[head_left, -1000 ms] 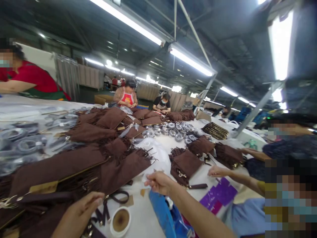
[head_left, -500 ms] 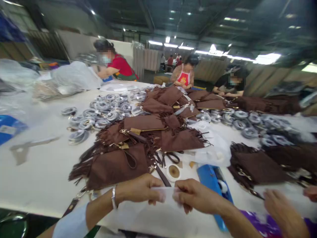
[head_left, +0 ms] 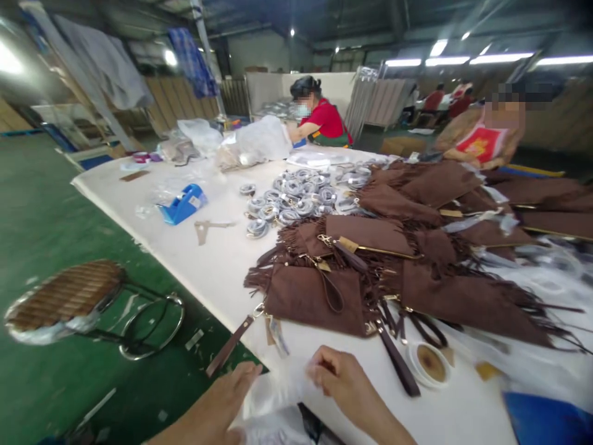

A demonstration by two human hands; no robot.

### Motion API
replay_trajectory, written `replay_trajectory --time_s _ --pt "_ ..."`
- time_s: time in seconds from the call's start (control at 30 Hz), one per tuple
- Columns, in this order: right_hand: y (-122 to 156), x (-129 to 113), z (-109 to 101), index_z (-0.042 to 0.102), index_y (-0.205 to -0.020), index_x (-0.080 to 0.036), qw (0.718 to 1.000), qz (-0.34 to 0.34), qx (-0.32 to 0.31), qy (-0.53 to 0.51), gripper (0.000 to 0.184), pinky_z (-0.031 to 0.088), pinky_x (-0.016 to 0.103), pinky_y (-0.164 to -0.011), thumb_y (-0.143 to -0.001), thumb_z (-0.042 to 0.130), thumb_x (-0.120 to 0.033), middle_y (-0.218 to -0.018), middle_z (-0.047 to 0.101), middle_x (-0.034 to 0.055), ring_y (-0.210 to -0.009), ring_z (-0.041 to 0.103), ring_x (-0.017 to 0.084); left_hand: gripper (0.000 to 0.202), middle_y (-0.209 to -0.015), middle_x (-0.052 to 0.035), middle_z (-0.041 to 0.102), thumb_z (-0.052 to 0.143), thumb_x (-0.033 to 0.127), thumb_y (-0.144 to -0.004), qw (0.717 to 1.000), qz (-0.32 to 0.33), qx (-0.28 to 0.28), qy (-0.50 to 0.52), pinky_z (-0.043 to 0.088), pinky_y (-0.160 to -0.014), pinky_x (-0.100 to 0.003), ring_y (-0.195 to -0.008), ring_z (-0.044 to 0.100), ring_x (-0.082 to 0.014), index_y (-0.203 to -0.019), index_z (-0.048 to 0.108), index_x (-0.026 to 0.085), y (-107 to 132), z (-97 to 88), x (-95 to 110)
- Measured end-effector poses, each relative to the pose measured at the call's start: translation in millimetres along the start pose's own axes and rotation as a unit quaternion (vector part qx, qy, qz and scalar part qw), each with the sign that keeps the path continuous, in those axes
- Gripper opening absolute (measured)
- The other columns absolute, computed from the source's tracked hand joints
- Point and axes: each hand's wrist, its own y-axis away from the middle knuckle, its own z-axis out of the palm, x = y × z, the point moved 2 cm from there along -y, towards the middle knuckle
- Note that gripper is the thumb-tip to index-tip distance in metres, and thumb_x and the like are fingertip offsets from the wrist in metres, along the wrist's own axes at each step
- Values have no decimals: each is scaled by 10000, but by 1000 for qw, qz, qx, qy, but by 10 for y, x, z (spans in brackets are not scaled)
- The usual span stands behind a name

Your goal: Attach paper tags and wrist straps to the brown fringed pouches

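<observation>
**Keep the clear plastic smooth between our hands**

In the head view, we have the clear plastic at the tabletop's near edge, between our two hands. Our left hand lies along its left side, fingers close together; our right hand is bent, its fingers curled and their tips blurred. We cannot tell whether either grips the film.

We would do well to handle it lightly and evenly, so it neither creases nor tears, and to keep it clear of the brown strap jutting past that edge and the fringed pouch just beyond.
</observation>
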Motion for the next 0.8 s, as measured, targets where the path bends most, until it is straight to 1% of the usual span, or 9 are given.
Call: replay_trajectory --time_s 0.07,0.1,0.2,0.27,0.33,0.47,0.63,0.73,0.8 --pt "-84 -97 218 606 -673 -181 997 -22 -31 67 103 309 206 -525 -762 567 -215 -575 564 -34 -570 519 115 848 -1512 -85 315 726 194 -695 988 -9 -40 150 276 -1106 -426 -1349 320 -325 -1431 313 275 119 -84 -40" --pt "-124 -140 314 619 -674 -185 994 -36 -45 93 93 302 203 -528 -753 575 -205 -589 585 -33 -585 530 115 814 -1501 -64 340 723 231 -727 975 5 -26 221 278 -1109 -405 -1345 334 -302 -1430 318 290 123 -125 -12" --pt "-230 -239 532 628 -677 -192 983 -78 -83 147 82 287 195 -537 -746 585 -184 -621 617 -37 -601 541 107 677 -1373 -63 499 779 335 -710 938 76 86 328 296 -1087 -372 -1271 417 -290 -1321 496 266 -44 -173 99" --pt "-282 -279 594 604 -656 -190 974 -96 -81 188 104 272 198 -543 -753 574 -168 -623 619 -39 -605 542 103 516 -1150 -80 634 813 349 -665 918 83 81 379 396 -973 -356 -1100 537 -287 -1127 641 196 -228 -82 87" --pt "-324 -301 603 569 -627 -186 965 -101 -65 233 149 252 207 -538 -776 562 -181 -603 606 -38 -595 536 102 349 -866 -52 665 817 341 -651 890 61 50 449 458 -751 -295 -835 597 -224 -903 679 145 -394 65 -29" --pt "-442 -303 624 527 -599 -185 953 -98 -61 281 254 225 222 -519 -829 559 -289 -560 577 -30 -564 523 107 372 -639 8 574 864 330 -556 846 15 71 528 357 -535 -226 -568 497 -121 -717 591 136 -551 290 -381" --pt "-698 -227 856 505 -579 -183 965 -85 -65 241 258 267 216 -520 -808 566 -284 -541 577 -25 -542 529 107 428 -571 -20 586 816 466 -594 861 -23 113 495 344 -532 -256 -538 502 -146 -606 529 150 -370 168 -610" --pt "-808 -87 1069 539 -659 -189 992 -1 -78 95 276 320 204 -465 -875 444 -332 -534 590 -21 -446 508 97 407 -615 -32 610 697 517 -731 892 -36 170 418 332 -563 -263 -586 511 -158 -647 579 137 -92 -51 -760" --pt "-840 33 1249 574 -762 -176 994 58 -92 -4 301 338 206 -411 -891 402 -388 -621 635 1 -400 500 92 424 -624 -28 603 625 535 -789 905 -43 203 371 327 -579 -269 -603 506 -161 -655 598 134 95 -175 -884"
